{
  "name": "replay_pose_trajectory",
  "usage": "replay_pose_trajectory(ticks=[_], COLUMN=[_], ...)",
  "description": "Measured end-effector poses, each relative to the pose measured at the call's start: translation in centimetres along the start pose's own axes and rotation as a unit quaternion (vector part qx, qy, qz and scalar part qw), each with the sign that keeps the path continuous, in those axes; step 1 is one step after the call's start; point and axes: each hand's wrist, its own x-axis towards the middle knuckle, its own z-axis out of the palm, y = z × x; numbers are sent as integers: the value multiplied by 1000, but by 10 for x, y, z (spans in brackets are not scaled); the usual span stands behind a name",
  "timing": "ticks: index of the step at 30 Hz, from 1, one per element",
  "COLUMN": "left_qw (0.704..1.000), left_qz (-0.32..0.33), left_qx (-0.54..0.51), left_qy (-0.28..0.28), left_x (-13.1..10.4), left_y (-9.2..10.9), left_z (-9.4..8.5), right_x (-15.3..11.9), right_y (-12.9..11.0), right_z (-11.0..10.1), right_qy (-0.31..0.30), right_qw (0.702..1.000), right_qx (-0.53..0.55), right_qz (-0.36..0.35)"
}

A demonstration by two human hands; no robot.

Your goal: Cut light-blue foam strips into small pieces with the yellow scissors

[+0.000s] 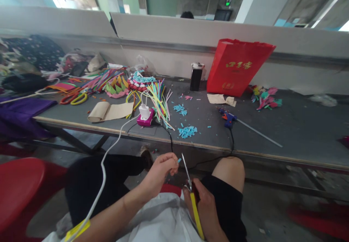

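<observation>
Over the lap, my left hand (pixel 165 167) is closed in a pinch on a small blue piece (pixel 179 160), whose end sticks out past the fingertips. My right hand (pixel 203 202) is wrapped round scissors (pixel 188 173) with a yellow handle; the blades point up, just right of my left hand and apart from the blue piece. On the table edge beyond lies a pile of cut blue pieces (pixel 187 131), with a smaller blue pile (pixel 180 109) behind it. Long coloured strips (pixel 160 102) lie to the left of these piles.
The table (pixel 261 125) holds a glue gun (pixel 228 118), a red bag (pixel 237 67), a black bottle (pixel 195 77), a magenta power socket (pixel 145 118) and a paper roll (pixel 99 111). A white cable (pixel 103 169) hangs past my left forearm. A red stool (pixel 21 183) stands left.
</observation>
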Motion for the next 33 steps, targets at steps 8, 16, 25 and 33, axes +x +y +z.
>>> replay_pose_trajectory(ticks=[8, 16, 25, 33], left_qw=[990, 963, 929, 914], left_qz=[-43, -151, -212, -227], left_qx=[-22, -3, 4, 17], left_qy=[-129, -223, -303, -337], left_x=[-1, -9, -10, -9], left_y=[23, 34, 41, 41], left_z=[-20, -28, -31, -34], right_x=[0, -9, -8, -7], right_y=[-1, -6, -11, -12], right_z=[-25, -49, -62, -77], right_qy=[-2, -67, -137, -189], right_qw=[996, 980, 970, 961], right_qx=[-20, -67, -83, -90], right_qz=[-83, -175, -182, -181])
